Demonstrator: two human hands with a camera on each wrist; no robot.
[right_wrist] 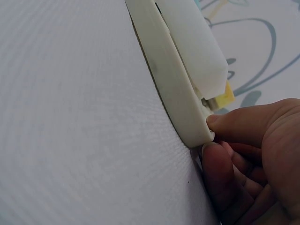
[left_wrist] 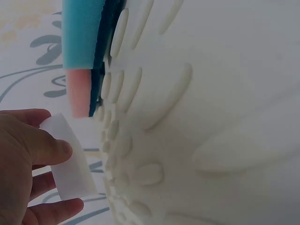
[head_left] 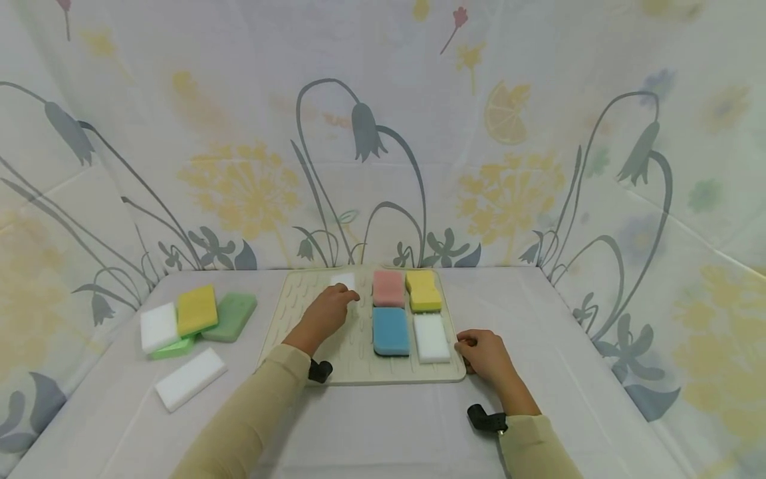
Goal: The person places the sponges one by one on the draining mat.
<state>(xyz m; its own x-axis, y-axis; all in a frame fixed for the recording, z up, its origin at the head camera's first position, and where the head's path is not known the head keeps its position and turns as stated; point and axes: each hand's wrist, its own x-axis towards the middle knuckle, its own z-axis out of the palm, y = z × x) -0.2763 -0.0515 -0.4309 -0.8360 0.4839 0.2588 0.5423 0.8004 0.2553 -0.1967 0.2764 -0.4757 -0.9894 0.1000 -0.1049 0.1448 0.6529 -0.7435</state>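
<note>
My left hand (head_left: 325,314) is over the back of a cream ridged drying mat (head_left: 350,369), holding a white sponge (left_wrist: 75,171) between thumb and fingers. Whether that sponge touches the mat I cannot tell. At the mat's front right corner, my right hand (head_left: 487,358) pinches the rim between thumb and forefinger, as the right wrist view shows. On the mat's right half lie a pink sponge (head_left: 389,288), a yellow sponge (head_left: 423,291), a blue sponge (head_left: 391,331) with a dark underside, and a second white sponge (head_left: 431,338).
Left of the mat, a loose pile has a white block (head_left: 158,327), a yellow sponge (head_left: 197,310), a green sponge (head_left: 232,318) and a bright green one (head_left: 173,348) underneath. Another white block (head_left: 190,379) lies nearer. A flower-printed sheet (head_left: 383,186) hangs behind the table.
</note>
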